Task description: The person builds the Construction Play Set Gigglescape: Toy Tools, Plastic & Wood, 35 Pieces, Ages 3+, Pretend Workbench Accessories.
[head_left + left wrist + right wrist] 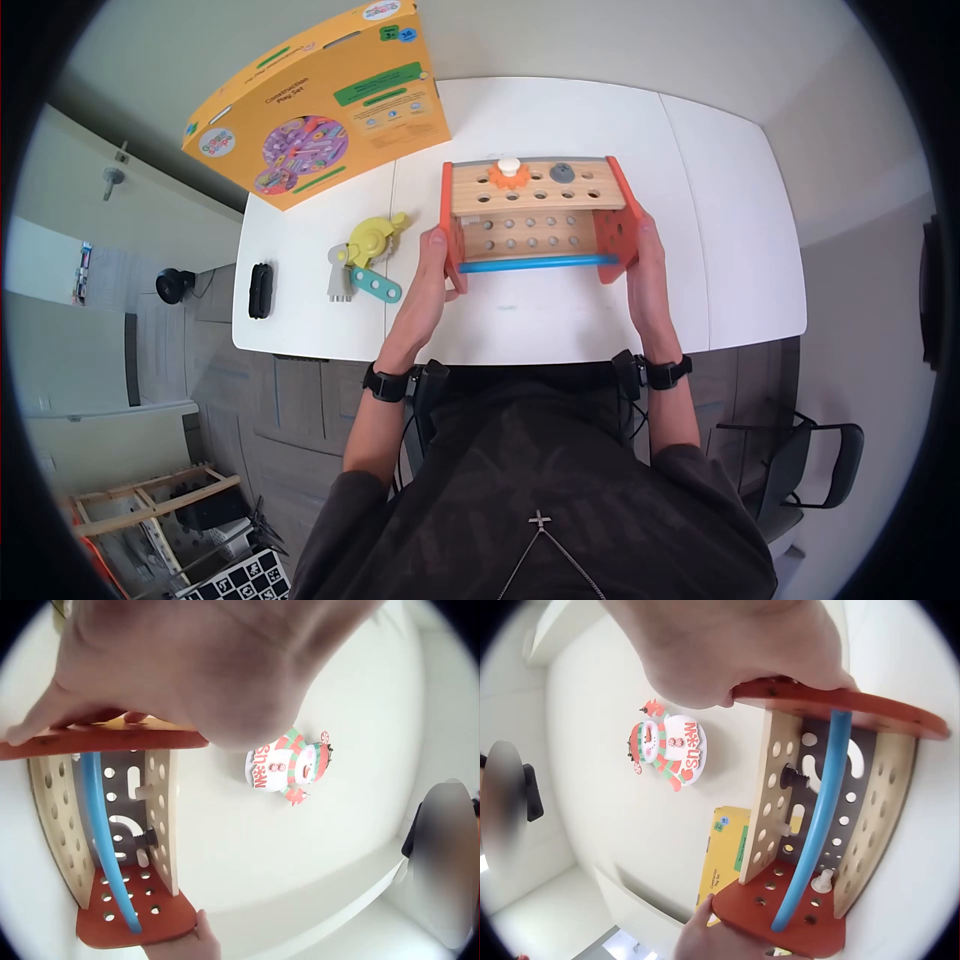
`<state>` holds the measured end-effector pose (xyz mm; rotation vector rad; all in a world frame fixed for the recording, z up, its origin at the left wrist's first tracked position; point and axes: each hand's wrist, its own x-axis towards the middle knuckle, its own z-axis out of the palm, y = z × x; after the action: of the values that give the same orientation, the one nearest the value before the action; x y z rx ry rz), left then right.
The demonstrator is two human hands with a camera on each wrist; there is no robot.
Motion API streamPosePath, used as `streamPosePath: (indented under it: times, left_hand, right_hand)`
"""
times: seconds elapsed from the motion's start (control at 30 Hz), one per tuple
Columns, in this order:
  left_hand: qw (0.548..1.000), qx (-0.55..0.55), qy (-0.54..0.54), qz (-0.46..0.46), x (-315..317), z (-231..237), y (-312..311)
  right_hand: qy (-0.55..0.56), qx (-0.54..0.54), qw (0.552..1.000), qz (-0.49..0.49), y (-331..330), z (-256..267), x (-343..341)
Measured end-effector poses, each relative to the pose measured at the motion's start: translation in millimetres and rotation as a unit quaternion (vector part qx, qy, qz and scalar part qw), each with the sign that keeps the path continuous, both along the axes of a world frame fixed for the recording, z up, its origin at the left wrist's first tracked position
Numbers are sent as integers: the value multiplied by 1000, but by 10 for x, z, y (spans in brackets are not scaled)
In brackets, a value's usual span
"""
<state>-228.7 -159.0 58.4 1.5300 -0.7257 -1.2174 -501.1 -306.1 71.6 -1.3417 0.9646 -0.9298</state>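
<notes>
A wooden toy workbench (pixel 525 215) with red end panels, rows of holes and a blue rod (pixel 540 263) is held between two hands. The left hand (pixel 422 300) grips its left red panel, the right hand (pixel 648 280) its right one. On its top piece are an orange gear with a white knob (pixel 509 172) and a grey round part (pixel 563 173). In the left wrist view, the left hand (pixel 187 667) lies over one red panel (pixel 105 741). In the right wrist view, the right hand (pixel 742 645) curls over a red panel (pixel 840 705); a white peg (pixel 823 881) shows inside.
A yellow box (pixel 320 100) stands at the table's back left. Left of the workbench lie a yellow toy saw (pixel 372 240), a grey piece (pixel 340 275) and a teal strip (pixel 376 285). A black case (pixel 260 290) is near the left edge of the white table (pixel 755 240).
</notes>
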Motion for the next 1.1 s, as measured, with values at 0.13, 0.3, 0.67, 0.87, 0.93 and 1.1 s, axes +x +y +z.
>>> streamPosePath:
  times: [0.13, 0.3, 0.67, 0.87, 0.93, 1.1]
  left_hand:
    - [992, -87, -64, 70, -150, -153, -49]
    - [957, -232, -164, 55, -170, -517, 84]
    - [952, -88, -294, -18, -288, -301, 701]
    - [957, -56, -284, 4, -309, -381, 724]
    - [964, -23, -264, -17, -286, -368, 704]
    - [957, -35, -287, -28, -264, -607, 688]
  right_hand:
    - [-40, -31, 999, -1, -77, -192, 32]
    - [-87, -71, 993, 33, 78, -386, -82]
    - [49, -12, 998, 47, 514, -514, -387]
    - [85, -4, 994, 66, 494, -618, -381]
    - [76, 1, 995, 64, 471, -682, -365]
    - [76, -8, 996, 51, 401, -855, -285]
